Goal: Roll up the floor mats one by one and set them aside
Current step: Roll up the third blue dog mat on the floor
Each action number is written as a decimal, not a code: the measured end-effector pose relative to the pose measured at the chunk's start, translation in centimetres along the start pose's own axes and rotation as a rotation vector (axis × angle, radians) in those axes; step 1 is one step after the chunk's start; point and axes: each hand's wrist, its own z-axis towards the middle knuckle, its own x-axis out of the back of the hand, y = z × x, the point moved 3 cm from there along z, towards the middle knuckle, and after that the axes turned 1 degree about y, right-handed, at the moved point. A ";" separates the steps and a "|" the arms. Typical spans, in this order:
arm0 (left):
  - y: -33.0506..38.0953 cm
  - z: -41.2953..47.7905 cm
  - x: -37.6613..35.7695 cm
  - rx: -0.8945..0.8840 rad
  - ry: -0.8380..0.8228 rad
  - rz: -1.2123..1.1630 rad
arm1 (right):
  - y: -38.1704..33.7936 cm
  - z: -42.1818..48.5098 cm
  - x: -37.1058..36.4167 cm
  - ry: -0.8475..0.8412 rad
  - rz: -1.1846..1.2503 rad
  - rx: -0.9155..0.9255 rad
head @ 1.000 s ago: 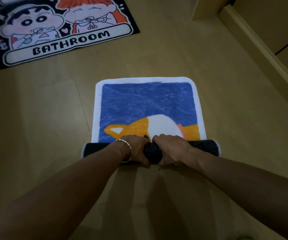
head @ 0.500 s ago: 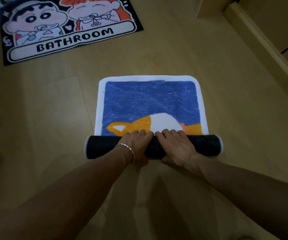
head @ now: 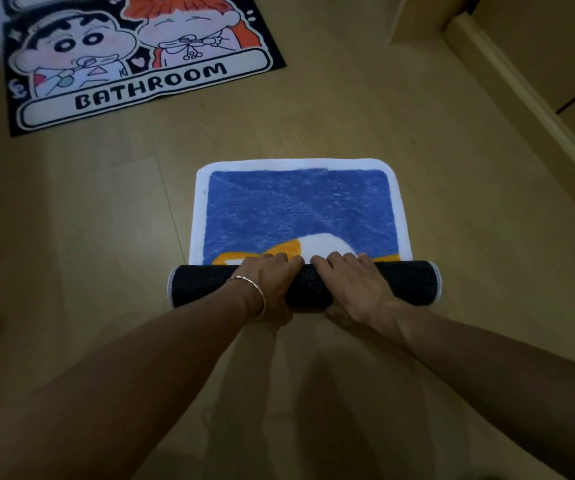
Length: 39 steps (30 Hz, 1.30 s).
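Left hand [head: 272, 282] and right hand [head: 351, 285] side by side, fingers curled over the middle of the dark roll [head: 407, 285] of the blue plush white-bordered rectangular mat [head: 296, 209]. The flat remainder lies just beyond them. Risk: the outer ends are ungripped, so the roll may cone or slacken. Farther beyond-left: black cartoon BATHROOM mat [head: 140, 64].

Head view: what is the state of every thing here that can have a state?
blue mat: partly rolled from the near end, far part flat on the floor
BATHROOM mat: flat, unrolled, no hands on it
left hand: grips the rolled part, fingers curled over its top
right hand: grips the rolled part beside the left hand
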 end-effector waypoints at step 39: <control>0.0 0.2 0.4 0.067 0.006 -0.120 | 1.4 2.1 2.3 -0.214 0.194 0.026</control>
